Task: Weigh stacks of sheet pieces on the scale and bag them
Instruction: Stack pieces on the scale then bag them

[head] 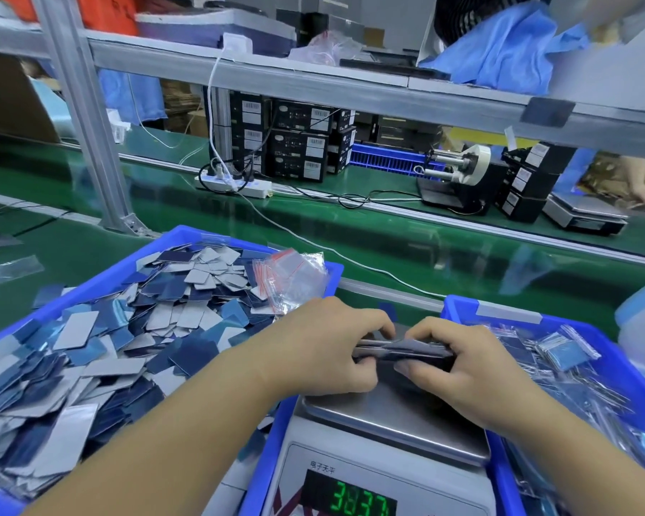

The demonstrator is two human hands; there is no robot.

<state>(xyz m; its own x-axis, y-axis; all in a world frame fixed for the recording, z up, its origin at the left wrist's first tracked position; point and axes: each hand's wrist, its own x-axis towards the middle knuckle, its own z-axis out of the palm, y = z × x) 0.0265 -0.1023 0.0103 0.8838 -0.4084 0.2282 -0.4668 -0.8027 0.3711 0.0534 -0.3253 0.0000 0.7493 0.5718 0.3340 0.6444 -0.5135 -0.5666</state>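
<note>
A flat stack of dark sheet pieces [403,351] is held over the steel pan of the scale [395,415], whose green display [354,500] shows digits. My left hand [328,344] grips the stack's left end, thumb below and fingers over the top. My right hand [458,357] grips its right end the same way. Whether the stack touches the pan is hidden by my hands. The blue bin [187,240] to the left holds several loose blue and grey sheet pieces [127,329], with a bundle of clear zip bags [295,281] at its far right.
A second blue bin [499,310] on the right holds several filled bags [559,351]. Beyond lie the green belt [388,240], a power strip [235,186], black boxes [298,150], a label dispenser [458,176] and another scale [585,214]. Another person's hand [643,191] shows at far right.
</note>
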